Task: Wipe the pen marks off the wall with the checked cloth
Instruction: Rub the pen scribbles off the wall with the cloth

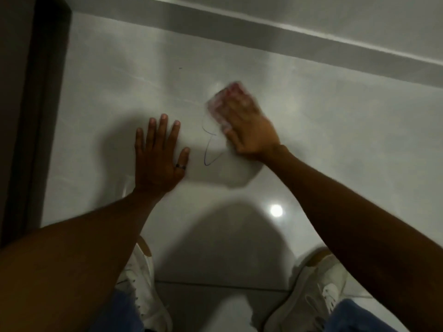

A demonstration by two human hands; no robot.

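A glossy pale grey tiled wall (335, 130) fills the view. A thin blue pen mark (209, 149) loops down its middle, and a tiny dash (180, 68) sits higher up. My right hand (249, 125) presses a red and white checked cloth (225, 99) flat on the wall just right of the mark's top; both are blurred. Fingers spread, my left hand (159, 154) rests flat on the wall left of the mark, a dark ring on one finger. It holds nothing.
A dark door frame (36, 116) runs down the left edge. A grey band (287, 37) crosses the wall above. Below are my two white shoes (314, 293), blue jeans and a tile joint (215, 285). A light reflection (276, 210) glares on the tile.
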